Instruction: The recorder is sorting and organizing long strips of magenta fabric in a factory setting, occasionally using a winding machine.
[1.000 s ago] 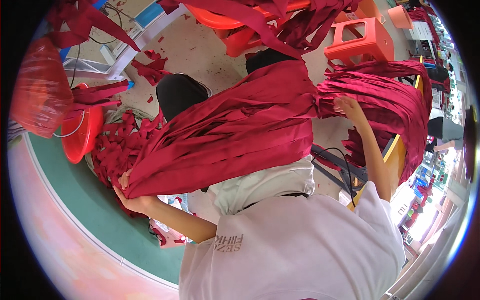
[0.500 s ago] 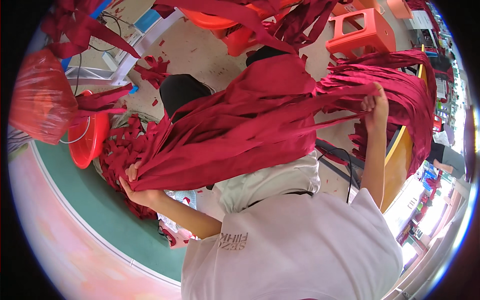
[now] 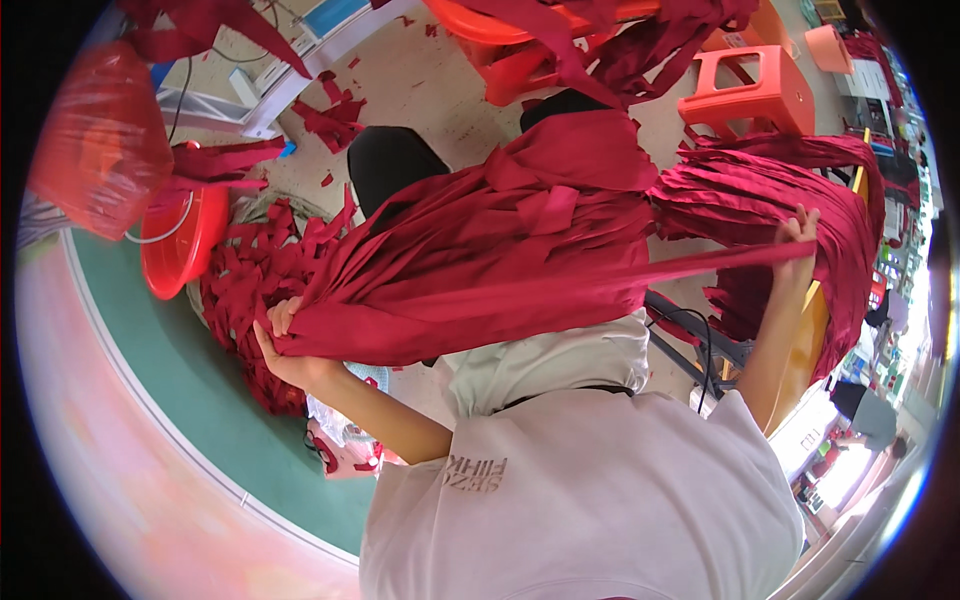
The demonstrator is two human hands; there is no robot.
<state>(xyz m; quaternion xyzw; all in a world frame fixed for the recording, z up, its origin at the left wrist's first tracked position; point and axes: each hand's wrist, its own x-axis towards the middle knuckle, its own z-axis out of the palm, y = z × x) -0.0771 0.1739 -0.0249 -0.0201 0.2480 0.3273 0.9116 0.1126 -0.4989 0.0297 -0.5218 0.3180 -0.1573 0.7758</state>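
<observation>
A thick bundle of dark red fabric strips (image 3: 470,260) lies across my lap. At its left end my left hand (image 3: 290,345) is closed round the gathered strip ends. To the right, my right hand (image 3: 796,245) pinches the end of a single fabric strip (image 3: 700,264), drawn taut from the bundle; some of its fingers are raised. Behind that hand, a second pile of red strips (image 3: 770,190) hangs over a yellow-edged board (image 3: 800,330). Loose red strips (image 3: 250,290) are heaped beside my left hand.
An orange-red bucket (image 3: 180,250) and a red plastic bag (image 3: 100,140) stand at the left. Red plastic stools (image 3: 750,90) are at the far right, with a red basin (image 3: 490,25) at the far middle. Scraps litter the floor. A black cable (image 3: 708,350) hangs near my right arm.
My right hand has moved right and outward, drawing one strip straight where several ran to it before. My left hand keeps its grip on the bundle's end. The view has shifted slightly.
</observation>
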